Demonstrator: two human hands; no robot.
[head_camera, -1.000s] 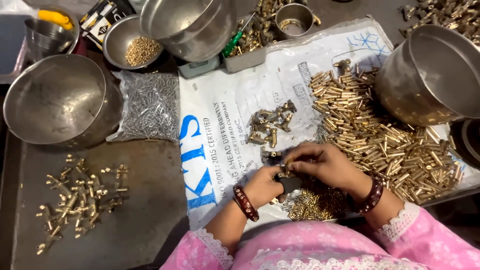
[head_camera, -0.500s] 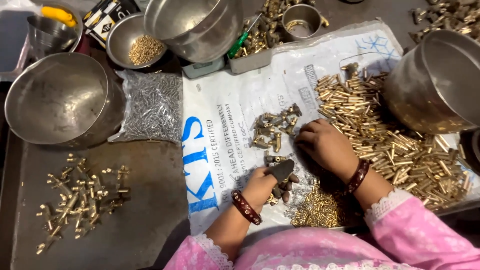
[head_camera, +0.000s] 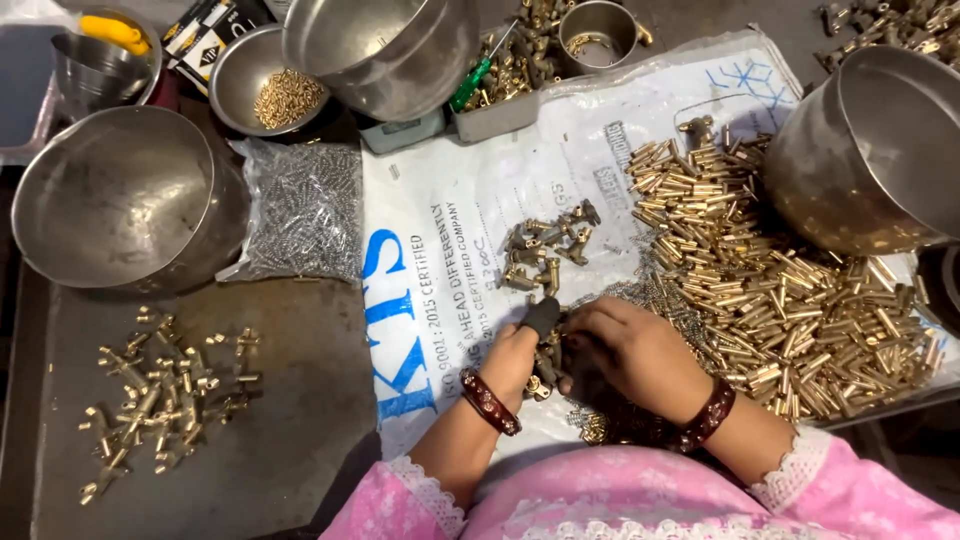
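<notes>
My left hand and my right hand meet over the near part of a white printed sack. A dark cover sits on one left fingertip. Between the two hands I pinch a small brass part; the fingers hide most of it. Just beyond the hands lies a small heap of brass fittings. To the right spreads a big pile of short brass tubes. More small brass bits lie under my right wrist. Both wrists wear dark red bangles.
A large steel bowl stands at the left, a clear bag of small screws beside it. Brass fittings lie scattered on the grey metal table. A steel pot stands at the right. Further bowls, a cup and a green screwdriver crowd the far edge.
Half a second ago my right hand reached out to the small heap of fittings. It has come back and now meets my left hand again.
</notes>
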